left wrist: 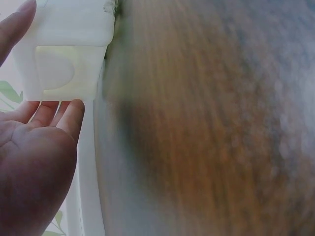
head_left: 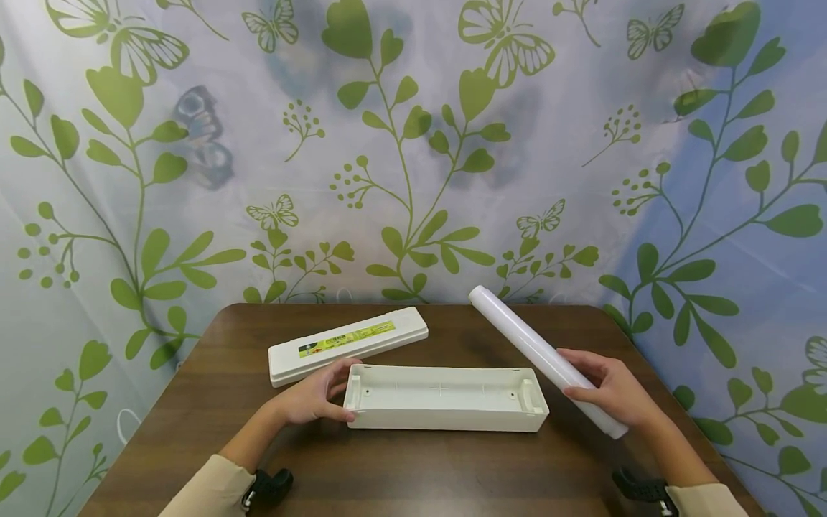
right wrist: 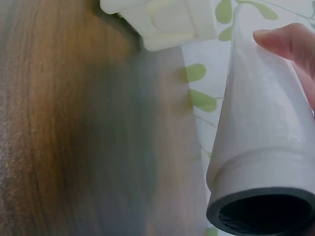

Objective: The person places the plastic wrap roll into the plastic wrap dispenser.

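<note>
The left hand (head_left: 316,395) grips the left end of the box (head_left: 446,419), with the thumb at the near corner and the fingers at the far side. Its wrist wears a black strap (head_left: 274,487), and behind this is a beige sleeve (head_left: 209,492). Just beyond this hand, on the far left part of the brown table (head_left: 452,474), lies a white lid (head_left: 403,325), placed slantwise, its right end farther than its left; on its upper face is a yellow-green label (head_left: 346,339). The box, also white, is in the middle, near to the person, with its hollow side up and its long side running from left to right. To the right of the box is a white roll (head_left: 526,341), which slants from far left to near right. The right hand (head_left: 614,388) holds this roll between thumb and fingers, closer to its near end. In the right wrist view this near end is hollow, with a dark rim, and the roll is apart from the box. At the far side hangs a pale cloth (head_left: 413,143) with green leaves and butterflies.
</note>
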Demonstrator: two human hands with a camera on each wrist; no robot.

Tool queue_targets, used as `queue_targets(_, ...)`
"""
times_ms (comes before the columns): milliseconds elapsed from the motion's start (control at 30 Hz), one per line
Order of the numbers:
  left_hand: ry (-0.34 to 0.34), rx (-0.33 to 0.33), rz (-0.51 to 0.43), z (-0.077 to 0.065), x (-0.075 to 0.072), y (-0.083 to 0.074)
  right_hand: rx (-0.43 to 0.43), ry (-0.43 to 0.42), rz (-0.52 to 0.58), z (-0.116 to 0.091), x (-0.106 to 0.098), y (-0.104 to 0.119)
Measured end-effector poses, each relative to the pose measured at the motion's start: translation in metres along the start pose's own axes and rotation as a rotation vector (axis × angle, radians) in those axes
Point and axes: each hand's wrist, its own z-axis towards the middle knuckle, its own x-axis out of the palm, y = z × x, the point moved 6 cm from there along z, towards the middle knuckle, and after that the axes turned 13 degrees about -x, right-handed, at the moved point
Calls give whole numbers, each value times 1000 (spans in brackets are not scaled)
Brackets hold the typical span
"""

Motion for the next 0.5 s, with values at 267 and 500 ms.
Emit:
queue_targets(267, -7, -8, 9, 0, -1, 0, -37, 35, 40, 11, 2, 6)
queue_targets(500, -6, -13, -1, 0, -1, 1, -61, 63, 107, 23, 6, 12)
